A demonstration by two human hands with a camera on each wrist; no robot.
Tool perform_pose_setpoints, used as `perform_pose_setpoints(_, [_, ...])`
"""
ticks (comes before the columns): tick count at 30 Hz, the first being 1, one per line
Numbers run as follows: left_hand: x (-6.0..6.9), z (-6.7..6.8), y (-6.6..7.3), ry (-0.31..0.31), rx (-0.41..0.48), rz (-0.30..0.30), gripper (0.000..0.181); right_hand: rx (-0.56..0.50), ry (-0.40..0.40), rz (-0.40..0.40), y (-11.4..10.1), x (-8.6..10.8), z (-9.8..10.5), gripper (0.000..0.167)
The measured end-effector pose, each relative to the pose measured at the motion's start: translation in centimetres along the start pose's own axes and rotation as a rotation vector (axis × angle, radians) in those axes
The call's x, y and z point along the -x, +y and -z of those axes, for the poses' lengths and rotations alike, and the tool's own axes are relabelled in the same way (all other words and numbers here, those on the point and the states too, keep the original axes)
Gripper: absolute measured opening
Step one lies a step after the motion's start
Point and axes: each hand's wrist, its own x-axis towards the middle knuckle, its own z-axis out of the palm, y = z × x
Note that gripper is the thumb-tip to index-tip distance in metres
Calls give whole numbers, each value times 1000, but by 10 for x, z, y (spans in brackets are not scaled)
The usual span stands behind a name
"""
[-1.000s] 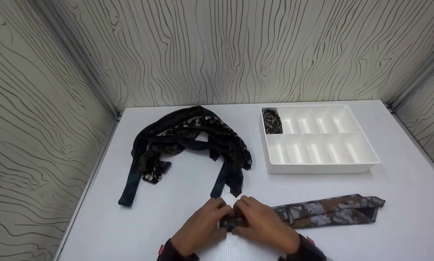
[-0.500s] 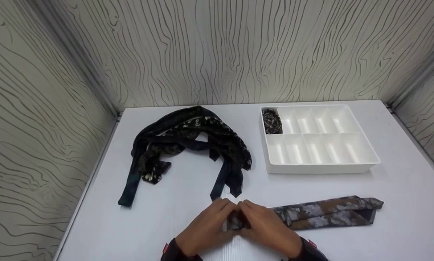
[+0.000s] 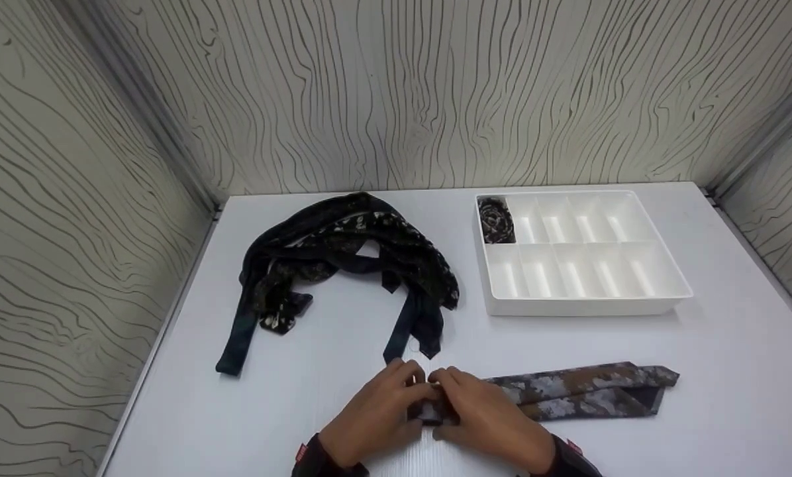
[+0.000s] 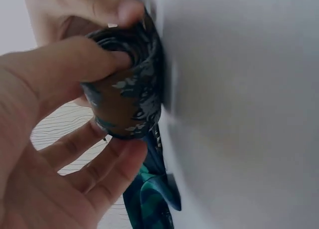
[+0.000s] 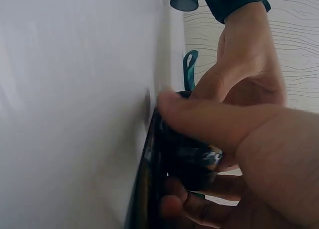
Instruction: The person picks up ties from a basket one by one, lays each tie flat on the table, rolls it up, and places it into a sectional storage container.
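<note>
A camouflage-like patterned necktie [image 3: 581, 392] in brown, grey and dark tones lies folded lengthwise on the white table, its loose ends to the right. Its left end is wound into a coil [image 4: 124, 102], set on edge against the tabletop. My left hand [image 3: 376, 417] grips this coil, thumb pressed at its centre and fingers around the far side in the left wrist view. The right hand [image 3: 492, 414] holds the coil from the other side, where the tie's flat length leads out beneath it. In the head view both hands hide most of the coil.
Several dark neckties [image 3: 343, 232] lie heaped in an arch at the back left. A white divided tray [image 3: 588, 307] stands at the back right, with a rolled necktie [image 3: 496, 220] in its back-left compartment. Patterned panels [image 3: 422, 99] enclose the table [image 3: 171, 424].
The loose ends of the necktie have slid left towards my hands as more of it is wound into the coil. Both hands stay near the same place, their fingers shifting.
</note>
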Motion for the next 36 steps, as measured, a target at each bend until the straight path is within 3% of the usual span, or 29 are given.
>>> perform_pose_setpoints(7, [-1, 1, 1, -71, 18, 46, 42, 12, 29, -23, 1, 2, -2, 55])
perform_pose_setpoints(15, [2, 1, 0, 4, 5, 25, 39, 52, 77, -37, 2, 1, -3, 49])
perform_pose_setpoints(20, [0, 0, 2, 14, -36, 19, 41, 56, 94, 4, 1, 1, -2, 49])
perform_pose_setpoints(26, [-4, 1, 5, -8, -72, 30, 45, 145, 158, 65, 2, -2, 0, 49])
perform_pose_setpoints(36, [-6, -2, 7, 2, -75, -17, 51, 67, 48, -26, 2, 4, -1, 57])
